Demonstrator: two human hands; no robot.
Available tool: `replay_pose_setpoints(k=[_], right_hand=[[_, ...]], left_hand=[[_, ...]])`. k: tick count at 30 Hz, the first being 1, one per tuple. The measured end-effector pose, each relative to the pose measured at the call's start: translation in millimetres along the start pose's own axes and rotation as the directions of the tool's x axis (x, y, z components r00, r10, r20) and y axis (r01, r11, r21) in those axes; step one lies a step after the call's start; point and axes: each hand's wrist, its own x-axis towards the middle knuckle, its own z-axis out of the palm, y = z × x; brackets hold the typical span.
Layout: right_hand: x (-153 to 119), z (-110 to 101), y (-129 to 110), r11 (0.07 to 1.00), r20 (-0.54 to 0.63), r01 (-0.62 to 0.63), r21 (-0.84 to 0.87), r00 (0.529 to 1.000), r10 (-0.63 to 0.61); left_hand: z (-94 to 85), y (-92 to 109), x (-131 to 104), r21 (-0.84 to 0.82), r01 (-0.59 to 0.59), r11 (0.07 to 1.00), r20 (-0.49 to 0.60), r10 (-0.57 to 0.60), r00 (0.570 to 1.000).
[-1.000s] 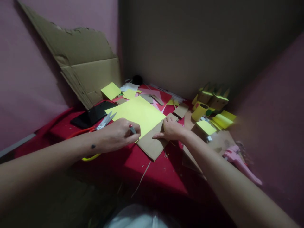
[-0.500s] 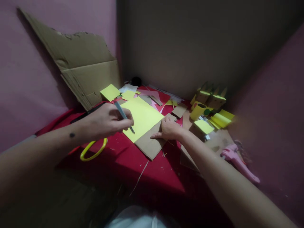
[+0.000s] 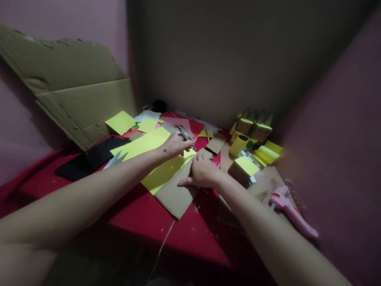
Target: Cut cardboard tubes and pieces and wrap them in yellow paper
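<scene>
A grey-blue pen [image 3: 185, 136] is pinched in my left hand [image 3: 176, 143], its tip low over the far edge of a piece of brown cardboard [image 3: 175, 194]. The cardboard overlaps a large yellow sheet of paper [image 3: 159, 174]. My right hand [image 3: 204, 171] presses down on the cardboard with its thumb spread away from the fingers. Scissors [image 3: 116, 159] show only their blades on the yellow sheet, their handles hidden behind my left forearm.
A black phone-like slab [image 3: 92, 158] lies left on the red cloth [image 3: 190, 246]. A big cardboard sheet [image 3: 80, 87] leans on the wall. To the right are a yellow tube [image 3: 238, 145], a yellow-topped box [image 3: 247, 167] and a pink glue gun [image 3: 293, 210]. Paper scraps lie behind.
My left hand has moved right and away from me with the pen, from the near corner of the yellow sheet to beside my right hand. The view has shifted; the right hand stays on the cardboard.
</scene>
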Motion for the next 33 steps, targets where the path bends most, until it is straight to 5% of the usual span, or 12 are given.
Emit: replay_pose_setpoints(k=[19,33], right_hand=[[0.2,-0.4,-0.8,1.0,0.023,-0.005,0.01,1.0,0.004],[0.5,2.9,3.0,0.998,0.003,-0.025,0.064,1.0,0.025]], left_hand=[[2.2,2.2,0.7,-0.042,0.047,0.998,0.046,-0.045,0.998],[-45.5,1.2,-91.1,0.097,0.106,0.99,0.123,-0.118,0.985]])
